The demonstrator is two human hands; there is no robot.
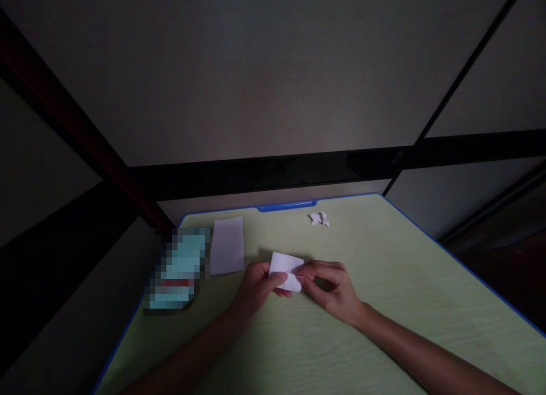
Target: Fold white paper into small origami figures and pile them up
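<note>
A small folded piece of white paper is held between both hands above the middle of the table. My left hand grips it from the left, the thumb flat on top and the fingers beneath. At its right edge, my right hand pinches a flap of the paper between thumb and index finger. A crease runs across the face of the paper near the two thumbs. The fingers of the left hand are partly hidden under the sheet.
The pale table has a blue rim and a blue handle at its far edge. A stack of white paper lies at the left, beside a blurred-out light blue object. A small folded paper figure sits farther back. Cabinet panels stand behind.
</note>
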